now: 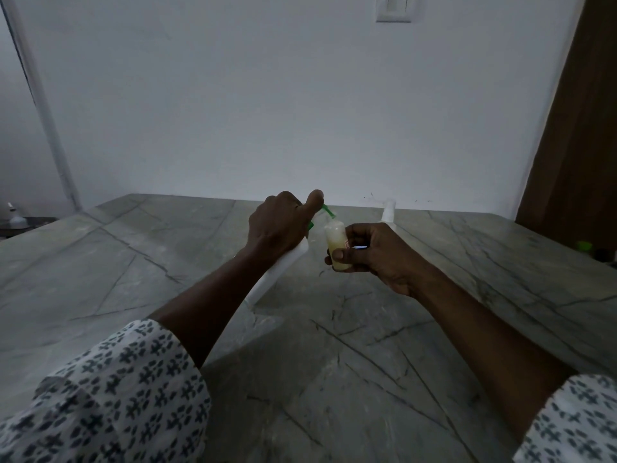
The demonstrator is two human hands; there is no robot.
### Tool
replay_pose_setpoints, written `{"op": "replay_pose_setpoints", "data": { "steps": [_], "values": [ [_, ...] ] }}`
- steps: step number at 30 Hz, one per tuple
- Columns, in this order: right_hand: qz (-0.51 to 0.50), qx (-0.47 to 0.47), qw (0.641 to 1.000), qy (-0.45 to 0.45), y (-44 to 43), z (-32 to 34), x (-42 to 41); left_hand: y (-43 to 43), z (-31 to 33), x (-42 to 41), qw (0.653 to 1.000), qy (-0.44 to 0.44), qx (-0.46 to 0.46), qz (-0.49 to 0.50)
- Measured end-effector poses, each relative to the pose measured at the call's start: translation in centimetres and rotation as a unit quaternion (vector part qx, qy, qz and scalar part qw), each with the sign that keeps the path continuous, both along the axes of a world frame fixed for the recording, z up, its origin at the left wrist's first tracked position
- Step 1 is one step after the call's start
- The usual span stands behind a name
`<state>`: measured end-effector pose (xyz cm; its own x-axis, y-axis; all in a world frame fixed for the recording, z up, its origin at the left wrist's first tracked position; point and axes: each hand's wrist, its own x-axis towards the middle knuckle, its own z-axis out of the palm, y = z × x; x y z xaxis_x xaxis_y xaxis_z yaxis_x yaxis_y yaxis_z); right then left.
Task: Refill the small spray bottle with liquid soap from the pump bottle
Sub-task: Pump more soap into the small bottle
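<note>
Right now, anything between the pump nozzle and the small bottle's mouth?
Nothing visible. The left hand tilts the pump bottle so its green nozzle sits right at the top of the small bottle, held in the right hand.

A grey-green stone table (pixel 133 262), veined with dark lines, fills the lower half of the dim room. Behind the table rises a plain white wall (pixel 267 111), with a white switch plate (pixel 394 10) high above the table's far edge. Past the table's right side stands a brown wooden panel (pixel 581 145). Past its left side a white frame (pixel 43 105) slants upward, and a dark shelf (pixel 30 223) there holds a small white bottle (pixel 15 218).
</note>
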<state>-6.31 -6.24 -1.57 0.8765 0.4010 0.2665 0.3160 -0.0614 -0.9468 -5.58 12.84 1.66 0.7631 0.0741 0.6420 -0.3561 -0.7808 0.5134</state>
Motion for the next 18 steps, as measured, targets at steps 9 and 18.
{"op": "replay_pose_setpoints", "data": {
  "steps": [9,18],
  "values": [
    [0.006,-0.004,1.0,-0.003,0.48,-0.23,-0.21,0.21,0.17,-0.12,0.999,0.002,0.027,0.025],
    [0.009,0.041,0.999,0.014,0.55,-0.5,0.06,0.29,-0.29,0.39,1.0,-0.004,0.001,0.001]
  ]
}}
